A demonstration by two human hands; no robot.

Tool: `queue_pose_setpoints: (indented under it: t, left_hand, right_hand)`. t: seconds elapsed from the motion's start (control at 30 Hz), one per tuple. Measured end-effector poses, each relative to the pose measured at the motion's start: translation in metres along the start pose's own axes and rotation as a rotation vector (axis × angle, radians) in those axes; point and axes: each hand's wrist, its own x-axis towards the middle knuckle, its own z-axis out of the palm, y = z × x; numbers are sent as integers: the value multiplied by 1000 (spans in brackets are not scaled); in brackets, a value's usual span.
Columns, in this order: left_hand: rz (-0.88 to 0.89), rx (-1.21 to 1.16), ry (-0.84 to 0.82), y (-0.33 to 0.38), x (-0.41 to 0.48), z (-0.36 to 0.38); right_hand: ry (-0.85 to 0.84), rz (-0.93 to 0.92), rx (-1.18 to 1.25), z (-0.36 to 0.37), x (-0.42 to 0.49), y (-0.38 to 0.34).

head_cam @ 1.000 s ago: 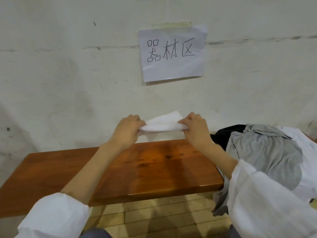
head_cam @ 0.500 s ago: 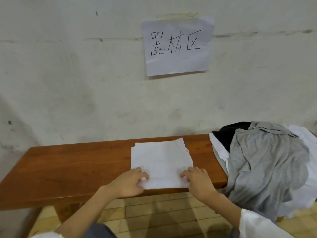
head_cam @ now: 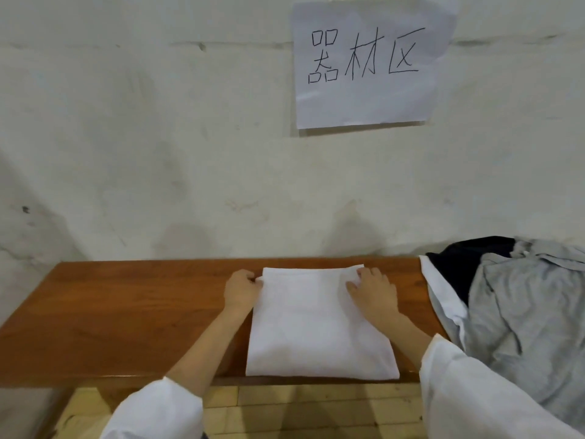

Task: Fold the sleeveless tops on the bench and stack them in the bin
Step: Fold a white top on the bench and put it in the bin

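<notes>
A white top (head_cam: 319, 327), folded into a rectangle, lies flat on the wooden bench (head_cam: 126, 312), and its near edge reaches the bench's front edge. My left hand (head_cam: 241, 288) is at the top's far left corner, fingers curled and pinching the edge of the cloth. My right hand (head_cam: 373, 291) rests on the far right corner with its fingers spread flat on the fabric. No bin is in view.
A loose heap of garments covers the bench's right end: a grey one (head_cam: 522, 312) on top, with a black one (head_cam: 459, 264) and a white one (head_cam: 443, 299) beneath. A wall with a paper sign (head_cam: 367, 64) stands right behind the bench. Tiled floor (head_cam: 300, 413) shows below.
The white top, held up in the air by both hands a second ago, now lies on the bench. Both hands have moved from its near edge to its far corners.
</notes>
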Motion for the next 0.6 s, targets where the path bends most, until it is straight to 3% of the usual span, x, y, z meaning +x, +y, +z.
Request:
queue_pose_setpoints:
  t: [0.13, 0.3, 0.5, 0.6]
  left_hand:
    - [-63, -59, -12, 0, 3, 3]
    - [60, -18, 13, 6, -9, -1]
    - [228, -160, 181, 27, -13, -7]
    - [197, -125, 135, 30, 4, 1]
  right_hand:
    - [72, 27, 97, 7, 3, 2]
    - [211, -52, 141, 12, -4, 6]
    - [536, -45, 267, 5, -7, 4]
    - [494, -1, 248, 3, 1, 6]
